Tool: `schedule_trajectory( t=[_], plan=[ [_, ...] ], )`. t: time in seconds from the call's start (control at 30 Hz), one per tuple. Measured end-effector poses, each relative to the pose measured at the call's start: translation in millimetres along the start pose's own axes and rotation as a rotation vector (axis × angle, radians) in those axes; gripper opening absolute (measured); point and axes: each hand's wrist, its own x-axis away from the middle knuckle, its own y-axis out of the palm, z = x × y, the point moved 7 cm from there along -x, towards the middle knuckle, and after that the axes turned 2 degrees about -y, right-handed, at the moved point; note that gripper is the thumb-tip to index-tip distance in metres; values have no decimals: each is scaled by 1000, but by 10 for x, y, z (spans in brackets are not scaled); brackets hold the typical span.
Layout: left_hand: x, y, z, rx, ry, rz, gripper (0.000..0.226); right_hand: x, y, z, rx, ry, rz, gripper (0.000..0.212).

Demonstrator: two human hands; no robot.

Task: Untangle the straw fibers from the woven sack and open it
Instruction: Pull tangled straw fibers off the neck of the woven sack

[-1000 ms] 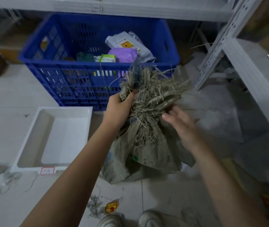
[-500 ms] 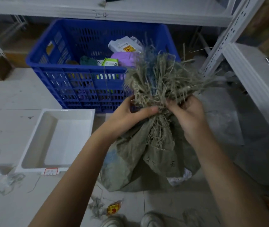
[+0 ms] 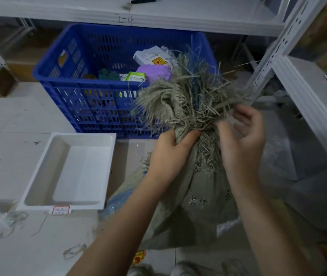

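A grey-green woven sack (image 3: pixel 198 206) stands on the floor in front of me, its neck bunched tight. A tangle of frayed straw fibers (image 3: pixel 188 98), with a few blue strands, fans out above the neck. My left hand (image 3: pixel 170 154) grips the bunched neck from the left, thumb pressed into the fibers. My right hand (image 3: pixel 242 142) is at the right side of the neck, fingers curled and pinching at strands of the fibers.
A blue plastic crate (image 3: pixel 90 92) with packets stands behind the sack. A white tray (image 3: pixel 45 168) lies on the floor to the left. White metal shelving (image 3: pixel 278 46) rises at the right and across the top. Scraps litter the floor; shoes show at the bottom.
The sack's top has been lifted and the fibers have spread wider. My right hand came from below onto the neck, then loosened its grip to pick at strands. My left hand stays on the neck.
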Motion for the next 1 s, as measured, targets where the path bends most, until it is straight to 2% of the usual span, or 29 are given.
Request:
schedule_trajectory(
  t=[0.07, 0.1, 0.2, 0.33, 0.43, 0.5, 0.57, 0.67, 0.73, 0.83, 0.9, 0.93, 0.97, 1.0],
  plan=[
    [-10, 4, -41, 78, -51, 5, 43, 84, -85, -126, 186, -195, 54, 21],
    [16, 7, -69, 128, -77, -16, 41, 103, -74, -148, 228, -248, 31, 18],
    [39, 47, -147, 253, -192, -155, 42, 140, 72, -150, 273, -332, -157, 7],
    [46, 33, -143, 292, -306, -262, 39, 144, 156, -114, 207, -246, -287, 22],
    [14, -41, -129, 259, -247, -260, 25, 149, 188, -153, 152, -201, -377, 24],
    [53, 19, -19, 264, -274, -274, 28, 159, 193, -162, 133, -172, -406, 25],
    [82, -33, -2, 219, -187, -277, 33, 170, 184, -159, 144, -161, -407, 25],
    [-38, -162, -77, 71, -112, -141, 46, 187, 177, -148, 138, -144, -403, 24],
    [-84, -200, -93, 80, -72, -91, 37, 193, 175, -143, 101, -115, -398, 24],
    [-91, -206, -190, 217, -198, -65, 31, 204, 180, -151, 71, -104, -396, 23],
    [-43, -257, -206, 264, -246, 43, 21, 210, 178, -137, 91, -102, -397, 23],
    [-8, -340, -160, 309, -194, 153, 17, 211, 171, -121, 95, -89, -393, 22],
    [24, -467, -58, 364, -69, 287, 16, 213, 157, -106, 95, -72, -384, 22],
    [165, -639, 125, 408, 135, 427, 14, 213, 142, -104, 95, -64, -371, 22]
  ],
)
